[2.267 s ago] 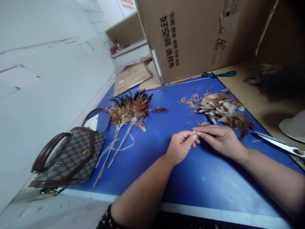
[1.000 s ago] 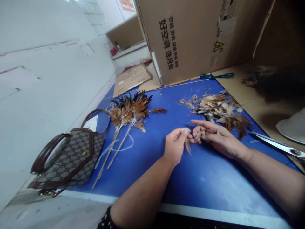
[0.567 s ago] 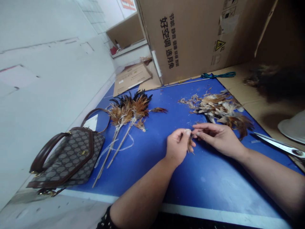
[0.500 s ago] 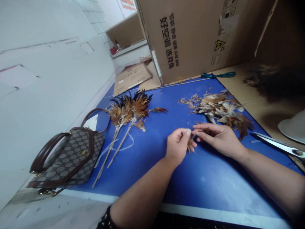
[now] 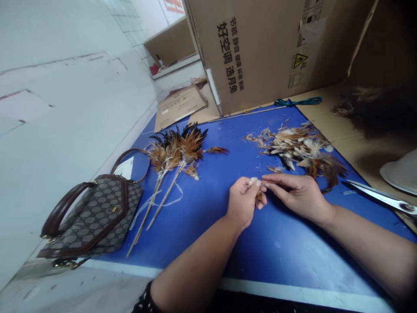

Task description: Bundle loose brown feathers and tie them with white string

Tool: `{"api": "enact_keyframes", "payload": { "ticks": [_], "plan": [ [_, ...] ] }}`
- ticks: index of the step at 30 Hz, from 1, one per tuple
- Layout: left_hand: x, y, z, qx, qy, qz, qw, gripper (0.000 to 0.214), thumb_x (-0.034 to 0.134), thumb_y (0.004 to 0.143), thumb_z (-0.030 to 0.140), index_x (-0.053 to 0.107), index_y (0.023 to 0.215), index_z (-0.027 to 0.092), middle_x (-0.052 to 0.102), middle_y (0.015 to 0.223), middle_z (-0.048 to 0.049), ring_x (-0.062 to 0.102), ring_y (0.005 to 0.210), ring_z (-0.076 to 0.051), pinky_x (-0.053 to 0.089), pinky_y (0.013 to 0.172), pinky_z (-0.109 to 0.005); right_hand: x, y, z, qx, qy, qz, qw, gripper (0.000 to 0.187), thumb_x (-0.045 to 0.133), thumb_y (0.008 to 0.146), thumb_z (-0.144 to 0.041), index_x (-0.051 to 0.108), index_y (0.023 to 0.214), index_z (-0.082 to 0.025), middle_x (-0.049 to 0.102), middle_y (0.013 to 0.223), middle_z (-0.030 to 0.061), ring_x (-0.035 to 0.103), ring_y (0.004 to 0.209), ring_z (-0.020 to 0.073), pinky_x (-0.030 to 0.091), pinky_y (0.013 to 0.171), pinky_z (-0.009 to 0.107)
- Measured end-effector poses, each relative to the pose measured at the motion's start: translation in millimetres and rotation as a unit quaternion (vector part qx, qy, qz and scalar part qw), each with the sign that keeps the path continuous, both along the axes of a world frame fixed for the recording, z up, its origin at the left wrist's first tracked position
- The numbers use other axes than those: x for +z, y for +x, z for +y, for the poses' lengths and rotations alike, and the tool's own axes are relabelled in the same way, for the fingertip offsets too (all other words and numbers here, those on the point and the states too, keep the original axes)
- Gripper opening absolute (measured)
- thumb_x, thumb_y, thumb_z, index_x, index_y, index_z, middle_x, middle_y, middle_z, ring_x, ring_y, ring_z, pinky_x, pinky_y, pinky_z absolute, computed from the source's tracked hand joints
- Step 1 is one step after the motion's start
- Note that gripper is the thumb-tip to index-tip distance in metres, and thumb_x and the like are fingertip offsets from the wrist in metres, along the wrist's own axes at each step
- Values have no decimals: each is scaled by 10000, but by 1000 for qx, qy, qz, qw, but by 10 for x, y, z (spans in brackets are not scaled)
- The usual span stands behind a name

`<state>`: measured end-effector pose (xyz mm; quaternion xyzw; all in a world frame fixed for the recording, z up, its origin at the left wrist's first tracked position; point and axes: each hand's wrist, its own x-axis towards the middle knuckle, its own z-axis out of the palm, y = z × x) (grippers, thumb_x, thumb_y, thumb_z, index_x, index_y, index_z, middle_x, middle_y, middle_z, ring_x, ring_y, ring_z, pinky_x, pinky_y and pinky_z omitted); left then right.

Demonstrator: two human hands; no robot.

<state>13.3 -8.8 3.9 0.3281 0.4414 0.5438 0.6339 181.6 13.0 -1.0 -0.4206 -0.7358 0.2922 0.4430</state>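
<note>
My left hand (image 5: 243, 204) is closed over the blue table, its thumb pressed on the pale base of a small brown feather (image 5: 258, 198) that is mostly hidden by the fingers. My right hand (image 5: 301, 195) meets it from the right, thumb and fingertips pinched close to the left fingertips; whatever they hold is too small to make out. Just beyond the right hand lies a loose pile of brown, white and black feathers (image 5: 296, 145). Feather bundles on sticks (image 5: 177, 150) rest to the left, with a clear ribbon (image 5: 172, 201) by the sticks.
A patterned handbag (image 5: 100, 213) stands at the table's left edge. Scissors (image 5: 381, 198) lie open at the right, near a whitish rounded object (image 5: 402, 171). A large cardboard box (image 5: 267, 52) closes off the back, with a teal cord (image 5: 302, 102) at its foot.
Both hands stay nearly in place. The left fingers have curled further round the feather, so less of it shows below them. The right fingertips have shifted slightly left.
</note>
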Motion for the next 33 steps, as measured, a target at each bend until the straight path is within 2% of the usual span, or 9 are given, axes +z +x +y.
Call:
{"api": "enact_keyframes", "payload": {
  "ticks": [5,7,10,13,18,23,26,30,33],
  "plan": [
    [40,-13,13,19,7,-19,1000,428,860,773,398,493,780,178,653,718,7,502,466,-57,257,418,-195,127,46,3,-1,-17,-1,1000,355,692,946,-378,780,1238,-195,804,863,55,675,626,172,586,625,319],
    [55,-17,12,18,5,-17,1000,421,858,773,395,496,778,179,650,715,5,499,473,-58,252,424,-199,154,61,17,8,-29,9,1000,393,696,939,-389,759,1270,-187,805,903,61,620,583,152,560,589,313],
    [69,-17,7,12,4,-11,1000,418,856,771,410,509,782,176,653,728,3,495,477,-56,252,432,-204,146,66,42,0,-39,11,999,336,698,941,-414,777,1189,-202,814,1044,83,687,688,177,582,646,321],
    [64,-18,2,0,1,-7,1000,420,864,756,426,532,781,171,666,744,-7,504,479,-58,255,433,-207,133,66,61,2,-36,2,999,252,684,956,-431,788,1049,-221,815,1008,72,745,852,222,601,768,339],
    [29,-42,-2,-42,-1,26,999,383,852,776,464,642,774,143,626,616,-4,491,469,-68,274,432,-213,149,74,55,48,-38,-25,998,251,614,1009,-420,750,946,-218,787,904,55,715,804,198,568,767,323],
    [45,-75,-8,-95,-2,97,991,395,813,818,498,721,772,116,579,506,1,438,421,-60,292,433,-218,170,87,53,81,-26,-37,996,242,577,1030,-388,742,945,-232,776,908,50,711,811,197,551,782,324],
    [50,-87,-5,-86,-13,104,991,393,819,810,504,718,764,127,575,504,4,454,431,-63,295,435,-211,243,188,121,48,-12,-36,998,235,600,1012,-419,746,967,-242,776,914,52,711,813,211,542,775,328],
    [23,-93,9,-44,-5,90,995,398,821,809,514,737,794,125,584,536,0,455,448,-63,282,431,-206,395,445,246,-74,20,-114,991,320,595,986,-480,716,826,-231,714,744,53,626,665,203,456,653,329],
    [9,-89,10,-25,7,89,996,409,817,814,526,757,829,121,609,588,-14,484,482,-69,296,441,-209,466,583,272,-58,-6,-242,969,402,634,928,-538,657,666,-233,612,557,29,503,508,166,328,539,315]
  ]
}}
